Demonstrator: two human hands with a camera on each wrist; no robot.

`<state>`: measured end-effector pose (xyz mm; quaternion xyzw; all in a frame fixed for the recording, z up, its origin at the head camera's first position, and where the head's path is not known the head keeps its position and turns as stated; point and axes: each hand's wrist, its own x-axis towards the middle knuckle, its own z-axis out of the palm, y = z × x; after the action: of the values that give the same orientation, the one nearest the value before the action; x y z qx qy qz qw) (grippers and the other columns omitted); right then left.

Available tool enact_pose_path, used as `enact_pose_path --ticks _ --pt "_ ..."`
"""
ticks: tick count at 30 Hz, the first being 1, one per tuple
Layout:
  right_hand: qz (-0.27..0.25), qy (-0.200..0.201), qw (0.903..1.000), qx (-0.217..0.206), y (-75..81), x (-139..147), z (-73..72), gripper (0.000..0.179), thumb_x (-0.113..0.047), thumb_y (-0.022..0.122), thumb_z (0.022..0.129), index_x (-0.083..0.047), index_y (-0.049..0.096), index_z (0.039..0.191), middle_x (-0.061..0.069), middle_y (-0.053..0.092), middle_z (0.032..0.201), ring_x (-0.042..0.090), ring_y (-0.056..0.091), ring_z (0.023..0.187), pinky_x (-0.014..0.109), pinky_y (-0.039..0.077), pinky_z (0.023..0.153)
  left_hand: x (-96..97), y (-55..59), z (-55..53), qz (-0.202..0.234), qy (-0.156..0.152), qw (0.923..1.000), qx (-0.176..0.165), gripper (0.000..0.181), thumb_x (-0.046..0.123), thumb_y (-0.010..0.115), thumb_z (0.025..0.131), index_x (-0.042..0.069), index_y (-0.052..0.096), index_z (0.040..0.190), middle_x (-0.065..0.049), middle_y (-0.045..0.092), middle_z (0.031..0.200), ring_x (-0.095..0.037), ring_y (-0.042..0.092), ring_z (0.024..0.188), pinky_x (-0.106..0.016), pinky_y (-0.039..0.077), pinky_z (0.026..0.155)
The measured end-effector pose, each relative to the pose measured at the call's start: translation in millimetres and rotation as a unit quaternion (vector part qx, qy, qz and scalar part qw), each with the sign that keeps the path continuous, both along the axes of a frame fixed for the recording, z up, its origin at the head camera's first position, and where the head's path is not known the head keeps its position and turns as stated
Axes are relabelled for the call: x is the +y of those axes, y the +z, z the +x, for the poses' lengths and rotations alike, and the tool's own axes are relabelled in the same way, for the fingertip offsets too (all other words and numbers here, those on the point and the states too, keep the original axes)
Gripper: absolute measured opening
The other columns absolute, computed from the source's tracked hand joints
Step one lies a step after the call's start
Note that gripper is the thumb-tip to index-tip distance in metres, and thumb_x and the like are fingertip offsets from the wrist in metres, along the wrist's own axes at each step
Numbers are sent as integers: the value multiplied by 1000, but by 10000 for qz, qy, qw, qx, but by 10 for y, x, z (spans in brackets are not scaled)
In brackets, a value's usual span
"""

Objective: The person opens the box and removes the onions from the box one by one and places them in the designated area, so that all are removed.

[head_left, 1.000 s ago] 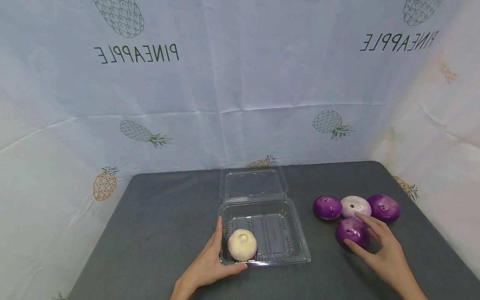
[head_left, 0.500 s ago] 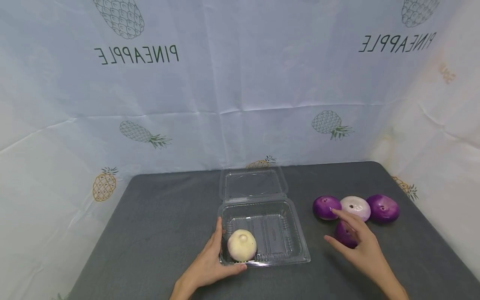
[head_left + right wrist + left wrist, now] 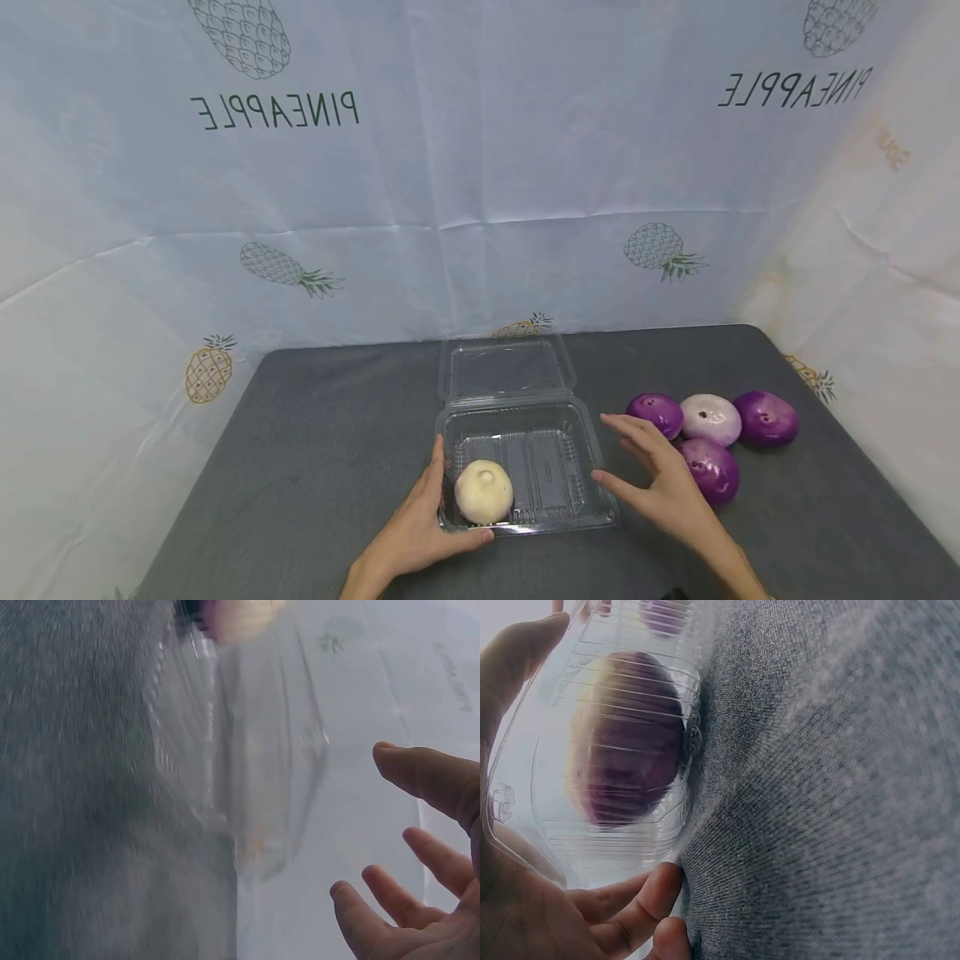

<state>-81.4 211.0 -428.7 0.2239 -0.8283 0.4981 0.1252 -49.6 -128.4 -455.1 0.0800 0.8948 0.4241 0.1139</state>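
Observation:
My left hand [image 3: 423, 512] holds the near left corner of a clear plastic clamshell box [image 3: 551, 467], thumb at the front edge and fingers along the left side. The box's lid [image 3: 506, 367] lies folded back. Inside, at the front left, sits a round cream vegetable [image 3: 484, 492] with a small nub on top; the left wrist view shows its purple side [image 3: 634, 742] through the box wall. My right hand [image 3: 663, 483] holds nothing, its fingers spread and its fingertips close to the right rim of the box.
Right of the box lie several glossy round vegetables: a purple one [image 3: 654, 410] at the left, a whitish one [image 3: 711, 418], another purple one [image 3: 767, 418] and a nearer purple one [image 3: 708, 471]. They stand on a dark grey table [image 3: 337, 450]. A pineapple-print curtain [image 3: 525, 183] hangs behind.
My right hand has moved left, from around the nearest purple vegetable to beside the box's right rim, leaving that vegetable in the group. My left hand stays at the box.

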Motion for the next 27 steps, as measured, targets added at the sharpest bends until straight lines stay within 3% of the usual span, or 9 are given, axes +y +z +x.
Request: enact_pose_path --ticks 5,10,14,18,22,27 --pt "98 175 9997 -100 -49 -168 -44 68 -4 88 77 -1 59 138 12 59 134 -16 44 130 6 40 106 6 1 5 -18 -4 10000 11 140 63 85 72 18 -10 165 -22 20 169 -44 27 154 -68 34 115" --pt "109 359 9991 -218 -87 -302 -95 66 -10 88 79 -5 61 138 12 60 135 -13 45 130 18 48 106 12 -3 -2 -5 -22 10000 -15 140 62 85 73 18 -11 165 -23 19 170 -46 25 154 -69 33 115" --pt "196 499 9977 -405 -109 -388 -129 67 -13 88 80 -11 59 140 11 59 136 -2 50 132 37 53 105 14 1 -9 7 -23 10000 -66 140 62 85 73 19 -12 165 -23 17 170 -47 24 154 -71 33 114" --pt "301 660 9958 -558 -106 -480 -150 70 -13 88 79 -11 57 143 12 58 138 22 58 130 51 53 102 13 3 -19 16 -41 10000 -79 140 61 85 74 19 -13 165 -24 16 170 -49 24 154 -72 33 113" --pt "194 922 9925 -777 -107 -569 -178 70 -14 87 81 -8 56 144 14 57 140 43 57 128 52 52 103 13 1 -27 -3 -59 9999 -81 140 61 85 74 18 -13 165 -27 16 169 -52 25 152 -73 34 111" --pt "72 1269 9865 -1035 -130 -672 -225 71 -16 85 84 -2 53 146 18 55 141 49 54 130 53 50 105 14 6 -38 -11 -82 9999 -120 140 61 84 74 17 -13 164 -31 16 168 -56 26 150 -75 35 109"
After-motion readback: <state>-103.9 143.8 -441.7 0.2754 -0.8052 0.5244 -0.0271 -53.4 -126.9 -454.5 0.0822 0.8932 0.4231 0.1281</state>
